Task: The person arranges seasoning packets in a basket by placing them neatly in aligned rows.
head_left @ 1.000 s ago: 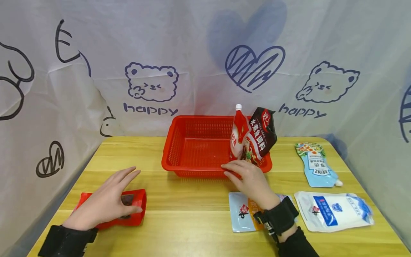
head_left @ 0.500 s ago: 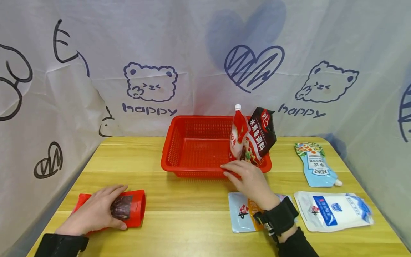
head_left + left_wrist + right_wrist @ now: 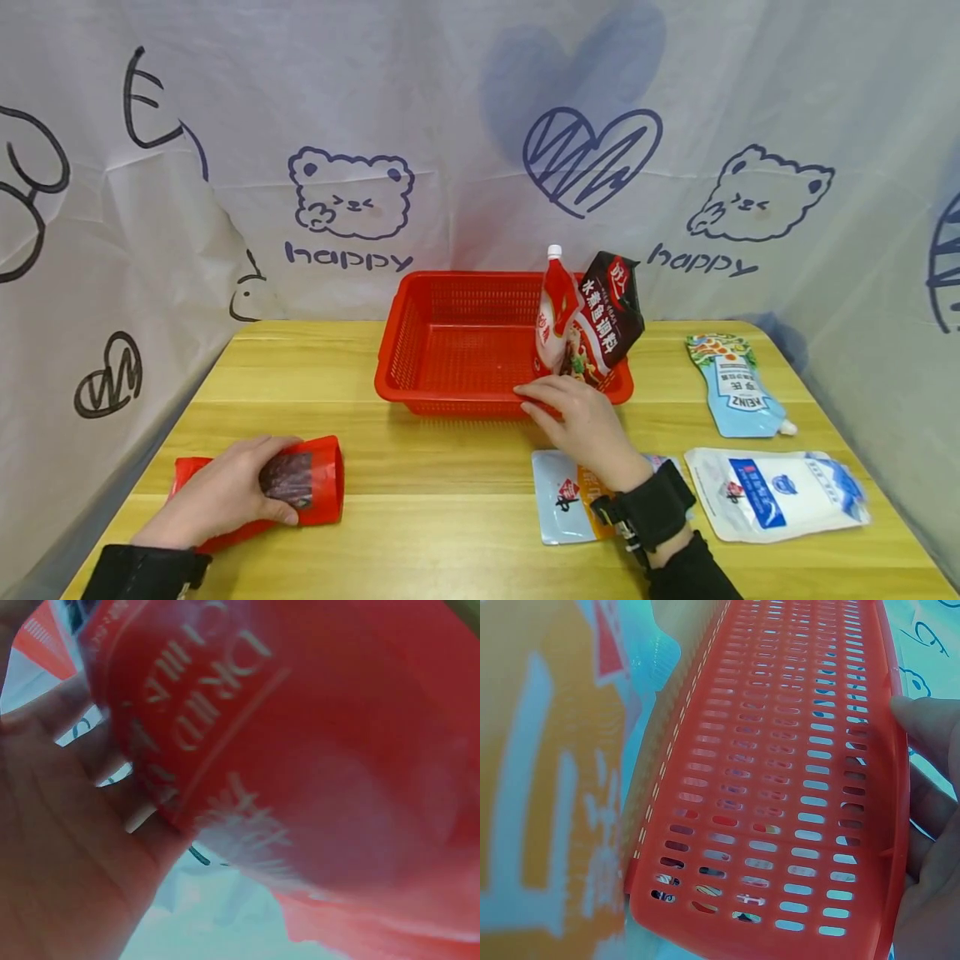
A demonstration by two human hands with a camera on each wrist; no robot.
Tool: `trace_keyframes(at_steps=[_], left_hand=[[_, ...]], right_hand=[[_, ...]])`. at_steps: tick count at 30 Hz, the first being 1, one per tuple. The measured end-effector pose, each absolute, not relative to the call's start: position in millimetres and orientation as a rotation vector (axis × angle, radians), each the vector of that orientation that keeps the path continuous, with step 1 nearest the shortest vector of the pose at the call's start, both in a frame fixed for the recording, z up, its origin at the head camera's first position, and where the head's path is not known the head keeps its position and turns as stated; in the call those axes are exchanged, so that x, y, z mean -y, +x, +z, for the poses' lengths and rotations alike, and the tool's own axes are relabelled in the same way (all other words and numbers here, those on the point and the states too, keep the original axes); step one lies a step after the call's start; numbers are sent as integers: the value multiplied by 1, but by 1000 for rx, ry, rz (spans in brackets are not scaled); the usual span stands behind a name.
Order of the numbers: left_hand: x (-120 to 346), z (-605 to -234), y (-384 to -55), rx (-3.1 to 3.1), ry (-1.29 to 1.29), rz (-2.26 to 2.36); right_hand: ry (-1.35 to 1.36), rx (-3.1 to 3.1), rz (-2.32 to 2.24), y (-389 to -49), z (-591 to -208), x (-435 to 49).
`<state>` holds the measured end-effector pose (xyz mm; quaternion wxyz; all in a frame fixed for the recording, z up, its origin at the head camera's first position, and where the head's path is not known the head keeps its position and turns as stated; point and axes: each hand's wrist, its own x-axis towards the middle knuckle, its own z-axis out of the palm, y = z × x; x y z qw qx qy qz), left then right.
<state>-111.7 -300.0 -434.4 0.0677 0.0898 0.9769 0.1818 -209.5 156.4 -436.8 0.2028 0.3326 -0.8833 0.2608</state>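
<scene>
On the left of the table, my left hand grips a red dried chili pouch across its middle, thumb on the near side. In the left wrist view, the pouch shows pale "DRIED" lettering close to the palm. My right hand pinches the front rim of a red plastic basket. In the right wrist view, the slotted basket wall lies beside the fingers. A red-and-white capped pouch and a dark seasoning packet stand leaning together in the basket's right end.
Under the right forearm lies a light blue and orange packet. A white and blue bag lies at the right, with a light blue Heinz spout pouch behind it. A patterned cloth hangs behind the wooden table.
My left hand has come down onto the chili pouch and taken hold of it; the pouch's right end has tilted up slightly. My right hand has stayed on the basket rim.
</scene>
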Motion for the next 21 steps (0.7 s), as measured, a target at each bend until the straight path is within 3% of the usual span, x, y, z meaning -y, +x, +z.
trace_keyframes(at_steps=[21], left_hand=[[247,-387,-115,-3176,526,656]], right_hand=[[925,2464,724,-209,-437,-156]])
